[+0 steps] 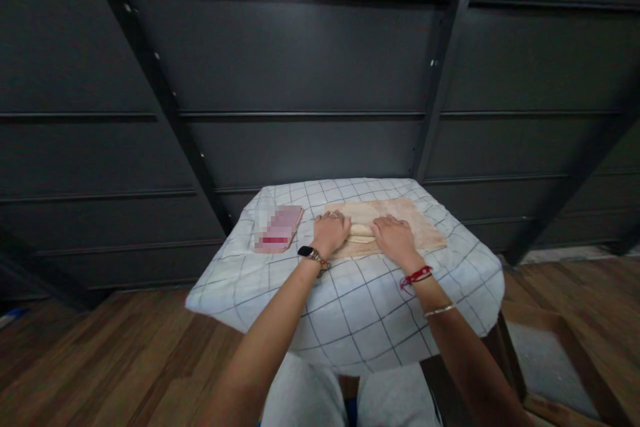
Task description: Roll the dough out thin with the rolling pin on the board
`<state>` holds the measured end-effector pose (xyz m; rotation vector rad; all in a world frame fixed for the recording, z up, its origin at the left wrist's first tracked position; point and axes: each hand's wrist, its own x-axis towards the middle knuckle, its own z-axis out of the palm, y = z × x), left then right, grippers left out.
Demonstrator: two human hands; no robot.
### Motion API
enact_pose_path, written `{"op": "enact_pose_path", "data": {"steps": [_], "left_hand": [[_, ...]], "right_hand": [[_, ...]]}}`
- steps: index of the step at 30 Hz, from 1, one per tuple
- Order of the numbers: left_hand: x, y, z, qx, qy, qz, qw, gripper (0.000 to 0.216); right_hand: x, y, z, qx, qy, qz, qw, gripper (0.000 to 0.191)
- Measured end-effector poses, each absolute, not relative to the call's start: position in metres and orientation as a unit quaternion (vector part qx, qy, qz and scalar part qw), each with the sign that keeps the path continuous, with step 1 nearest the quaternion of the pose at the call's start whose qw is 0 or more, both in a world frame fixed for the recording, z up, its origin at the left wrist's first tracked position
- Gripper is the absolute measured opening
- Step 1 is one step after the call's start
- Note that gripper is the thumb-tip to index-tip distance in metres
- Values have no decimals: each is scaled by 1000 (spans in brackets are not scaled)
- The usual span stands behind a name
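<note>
A beige cloth (pixel 425 230) lies spread on the checked tablecloth, with its near part gathered into a roll. My left hand (pixel 332 232) curls over the left end of this roll, its fingers pointing away from me. At the other end, my right hand (pixel 394 238) presses on the roll in the same way, with fingers bent over it. Between the two hands the pale rolled part shows. The fingertips and the underside of the roll are partly hidden.
A white checked tablecloth (pixel 350 307) covers the small table. Left of my hands lies a flat pink rectangular item (pixel 287 223), partly blurred out. Dark metal panels (pixel 300 53) stand right behind the table. An open brown box (pixel 555 360) sits on the wooden floor at right.
</note>
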<state>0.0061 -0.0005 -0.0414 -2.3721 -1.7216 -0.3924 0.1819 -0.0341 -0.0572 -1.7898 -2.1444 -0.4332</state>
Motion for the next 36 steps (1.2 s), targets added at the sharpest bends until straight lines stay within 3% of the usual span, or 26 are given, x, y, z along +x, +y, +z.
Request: {"op": "enact_pose_path", "data": {"steps": [9,17,27,36], "left_hand": [[-11,-35,-64,-812,-537,-185,132,42],[7,4,-40,-790,-598,-115,72,47],[-14,-42,-64,-808,-541,-200,119,39],[7,6,-38,-785,-606,-112,72,46]], "right_hand": [[184,-80,-86,-560,-768,-159,267,38],[185,-31,-52,-611,-768,-128,141,38],[179,-78,-85,-558,-766,-207,243,35],[182,-30,-51,-615,-764,-141,135,36]]}}
